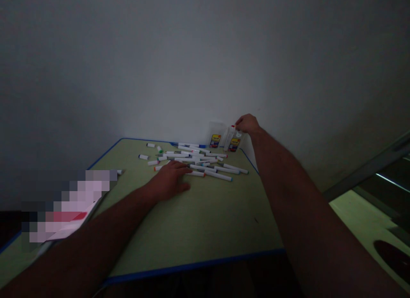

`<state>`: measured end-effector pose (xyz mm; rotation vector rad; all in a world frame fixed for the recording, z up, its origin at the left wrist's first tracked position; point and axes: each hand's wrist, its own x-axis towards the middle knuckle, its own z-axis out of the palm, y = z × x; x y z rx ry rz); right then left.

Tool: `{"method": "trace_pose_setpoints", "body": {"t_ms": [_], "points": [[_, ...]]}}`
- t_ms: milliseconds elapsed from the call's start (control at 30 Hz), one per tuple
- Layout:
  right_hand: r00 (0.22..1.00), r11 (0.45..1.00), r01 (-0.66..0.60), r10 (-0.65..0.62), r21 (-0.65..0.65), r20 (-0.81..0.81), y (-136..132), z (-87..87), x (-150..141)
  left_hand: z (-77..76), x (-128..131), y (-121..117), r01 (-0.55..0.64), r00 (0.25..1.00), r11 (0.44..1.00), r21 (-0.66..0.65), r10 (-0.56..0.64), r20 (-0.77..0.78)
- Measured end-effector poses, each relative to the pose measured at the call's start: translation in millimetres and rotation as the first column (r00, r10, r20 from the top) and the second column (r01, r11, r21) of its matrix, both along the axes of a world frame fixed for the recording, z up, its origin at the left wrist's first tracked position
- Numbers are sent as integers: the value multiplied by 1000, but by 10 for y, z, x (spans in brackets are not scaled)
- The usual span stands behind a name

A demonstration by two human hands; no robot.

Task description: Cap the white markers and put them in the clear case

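Observation:
Many white markers (218, 175) with coloured ends lie in a loose pile at the far part of the table. My left hand (171, 180) rests over the near left side of the pile, fingers stretched out and thumb apart. At the back right, a clear plastic case (235, 144) with a yellow, red and blue label stands upright. Above it, the fingers of my right hand (248, 123) are closed on a red-ended white marker (229, 137), which stands upright at the case's left side; whether it is inside is unclear.
A second clear case (215, 140) with the same label stands to the left, against the wall (192, 67). Several short caps (143, 157) lie left of the pile. The table (198, 229) has a blue edge. A blurred pinkish item (68, 229) lies at the left.

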<state>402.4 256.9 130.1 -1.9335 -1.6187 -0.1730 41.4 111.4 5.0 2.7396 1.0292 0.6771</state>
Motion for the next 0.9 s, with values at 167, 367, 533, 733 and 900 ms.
{"method": "trace_pose_setpoints", "body": {"t_ms": [167, 367, 533, 733, 900], "points": [[987, 988, 69, -48, -135, 151, -67, 38, -46, 16, 9, -14, -8, 1000, 1000, 9, 8, -21], [987, 986, 61, -37, -154, 155, -108, 46, -71, -29, -2, 21, -8, 1000, 1000, 29, 9, -7], [993, 995, 60, -51, -85, 105, -176, 65, -53, -52, -11, 45, -11, 1000, 999, 43, 12, -25], [997, 994, 68, -70, 85, 22, -397, 117, -77, -3, 2, 11, -26, 998, 998, 51, 29, -55], [995, 971, 67, -48, 228, -89, -629, 27, -221, 10, -8, 13, -5, 999, 998, 62, 7, -31]]}}
